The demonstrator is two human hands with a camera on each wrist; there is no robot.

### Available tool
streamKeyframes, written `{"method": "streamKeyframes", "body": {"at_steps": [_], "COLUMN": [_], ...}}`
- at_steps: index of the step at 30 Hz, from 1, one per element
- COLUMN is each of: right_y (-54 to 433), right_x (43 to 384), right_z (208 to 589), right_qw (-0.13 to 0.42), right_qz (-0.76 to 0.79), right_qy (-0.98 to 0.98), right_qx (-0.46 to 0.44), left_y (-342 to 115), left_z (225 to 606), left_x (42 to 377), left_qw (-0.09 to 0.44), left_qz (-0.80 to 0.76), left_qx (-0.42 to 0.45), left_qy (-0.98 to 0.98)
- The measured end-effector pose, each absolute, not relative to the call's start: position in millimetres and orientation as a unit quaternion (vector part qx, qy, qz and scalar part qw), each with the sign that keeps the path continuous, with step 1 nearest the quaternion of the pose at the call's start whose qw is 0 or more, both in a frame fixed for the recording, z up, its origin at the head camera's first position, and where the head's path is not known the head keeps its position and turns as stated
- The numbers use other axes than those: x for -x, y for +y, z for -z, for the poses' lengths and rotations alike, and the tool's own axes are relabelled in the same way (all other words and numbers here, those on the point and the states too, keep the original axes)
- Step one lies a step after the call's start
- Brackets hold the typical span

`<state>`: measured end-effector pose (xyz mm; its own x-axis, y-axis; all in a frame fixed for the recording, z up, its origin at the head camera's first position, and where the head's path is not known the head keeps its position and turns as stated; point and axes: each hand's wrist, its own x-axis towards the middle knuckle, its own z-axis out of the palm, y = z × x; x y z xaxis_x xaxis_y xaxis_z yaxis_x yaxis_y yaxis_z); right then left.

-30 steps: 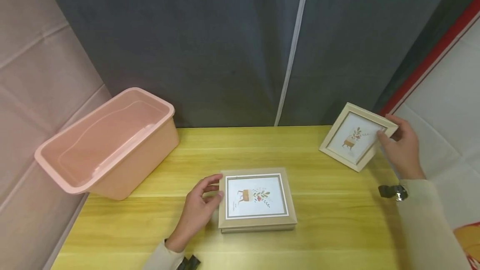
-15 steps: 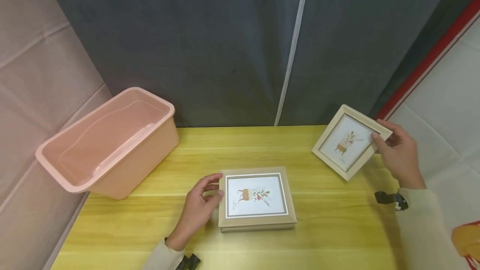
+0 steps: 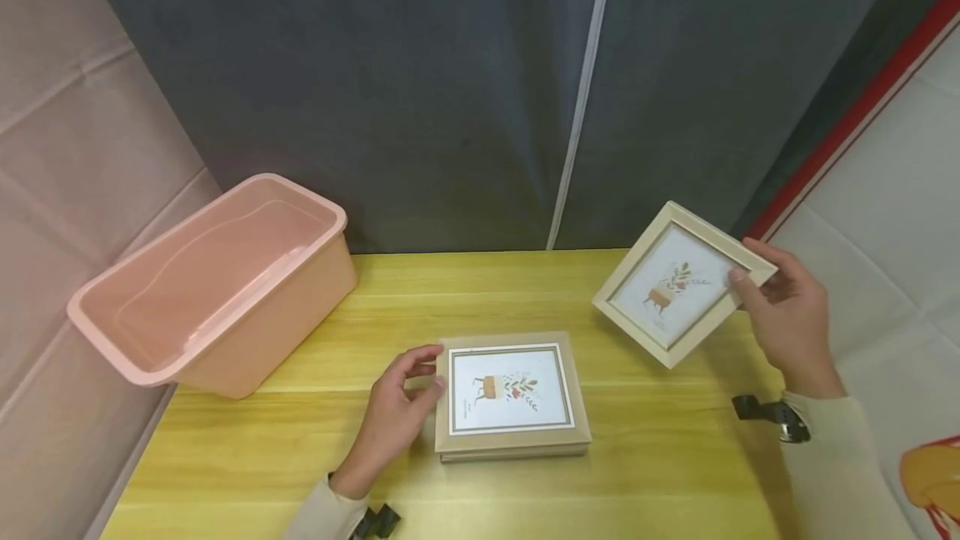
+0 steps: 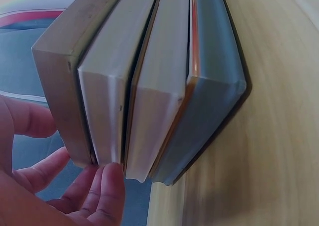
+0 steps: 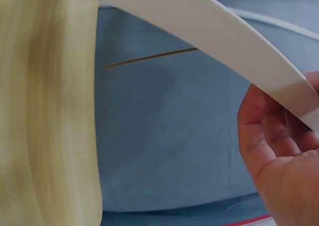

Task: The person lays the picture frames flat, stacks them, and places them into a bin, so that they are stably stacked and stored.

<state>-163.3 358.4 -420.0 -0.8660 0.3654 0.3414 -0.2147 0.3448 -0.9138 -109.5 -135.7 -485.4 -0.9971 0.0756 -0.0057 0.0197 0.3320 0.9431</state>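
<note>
My right hand (image 3: 791,315) pinches the right corner of a cream picture frame (image 3: 637,294), thumb on the front and fingers behind. The frame is tilted above the table's back right part, showing a print of a plant in a brown pot. Its pale edge (image 5: 224,36) crosses the right wrist view. A stack of several picture frames (image 3: 517,442) lies at the middle of the table, the top one with a similar print turned sideways. My left hand (image 3: 397,407) rests at the stack's left side, with relaxed fingertips (image 4: 112,173) against the frames' edges.
An oblong pink plastic tub (image 3: 300,298) stands at the left of the yellow wood-grain table (image 3: 300,457). Dark grey cloth (image 3: 412,90) hangs behind the table's back edge. Light cloth panels rise on both sides.
My right hand has moved left with the picture frame, bringing it nearer to the stack. My left hand and the stack have stayed in place.
</note>
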Motion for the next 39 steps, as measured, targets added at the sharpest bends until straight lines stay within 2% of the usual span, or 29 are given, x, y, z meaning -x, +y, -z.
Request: {"method": "streamKeyframes", "body": {"at_steps": [8, 21, 28, 32, 39], "right_y": [335.7, 301.4, 285.0, 276.8, 259.5], "right_x": [147.5, 132.8, 126.0, 123.1, 117.5], "right_z": [406.2, 395.9, 390.3, 390.8, 395.2], "right_qw": [0.278, 0.275, 0.238, 0.227, 0.175], "right_qz": [-0.589, -0.707, -0.709, -0.698, -0.701], "right_qy": [-0.759, -0.627, -0.624, -0.633, -0.642], "right_qx": [0.006, -0.177, -0.224, -0.247, -0.258], "left_y": [-135.0, -123.4, -110.2, -102.1, -94.9], "left_z": [480.2, 457.4, 446.4, 442.7, 441.1], "left_x": [110.0, 113.3, 117.3, 120.0, 125.2], "left_qw": [0.018, -0.042, -0.015, -0.007, 0.023], "left_qz": [-0.575, -0.534, -0.601, -0.609, -0.604], "left_qx": [-0.026, -0.099, -0.189, -0.254, -0.346], "left_qy": [0.817, 0.838, 0.776, 0.751, 0.718]}}
